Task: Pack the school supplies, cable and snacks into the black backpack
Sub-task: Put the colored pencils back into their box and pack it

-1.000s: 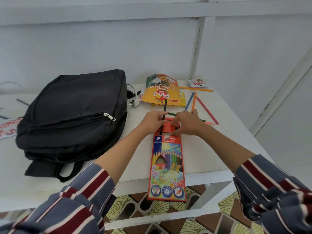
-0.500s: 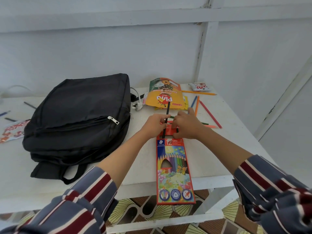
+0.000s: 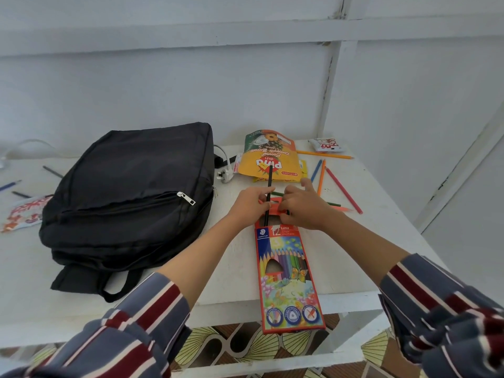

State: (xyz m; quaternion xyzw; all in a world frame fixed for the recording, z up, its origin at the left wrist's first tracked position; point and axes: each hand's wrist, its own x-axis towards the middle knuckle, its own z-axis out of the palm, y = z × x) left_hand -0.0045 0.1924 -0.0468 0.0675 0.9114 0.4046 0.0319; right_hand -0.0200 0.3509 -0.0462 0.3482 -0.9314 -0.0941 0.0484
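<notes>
white surface carried everything, and nearest the camera a pencil box lay lengthwise on it, its bottom end hanging past the near edge over a patterned floor. at the box's far, opened end both striped-sleeved arms met: the left grip pinched a black pencil whose lower end sat in the box mouth, while the right grip curled round the box's orange flap, one finger lifted. left of the arms the black backpack lay flat and zipped, straps toward the near edge. just beyond the right grip loose coloured pencils lay scattered. farther back a yellow snack bag lay beside a white plug and cable, touching the backpack's far corner, and a small snack packet lay near the wall.
</notes>
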